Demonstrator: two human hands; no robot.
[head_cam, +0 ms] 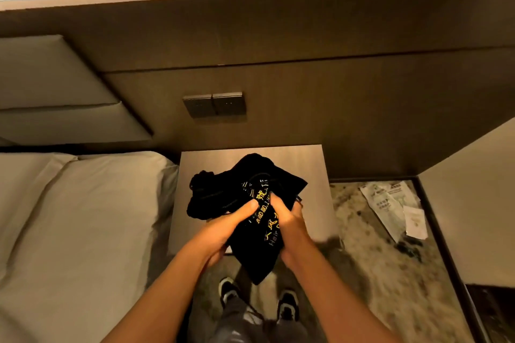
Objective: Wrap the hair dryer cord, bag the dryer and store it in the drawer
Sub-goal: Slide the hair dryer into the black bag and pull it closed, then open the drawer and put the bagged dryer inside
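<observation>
A black cloth bag (264,248) with yellow lettering hangs between both hands above the front edge of the bedside table (312,159). My left hand (223,227) grips its left side, thumb pressed on the cloth. My right hand (289,224) grips its right side. Beyond the hands a black bundle (220,192), seemingly the hair dryer with its cord, lies bunched with the top of the bag on the table. The dryer's shape is hard to make out. No drawer front is visible.
A bed with a white pillow (83,203) lies to the left of the table. Switch panels (214,104) sit on the wooden wall behind. White papers (390,206) lie on the patterned carpet to the right, beside a pale slanted panel (473,198). My shoes (231,289) show below.
</observation>
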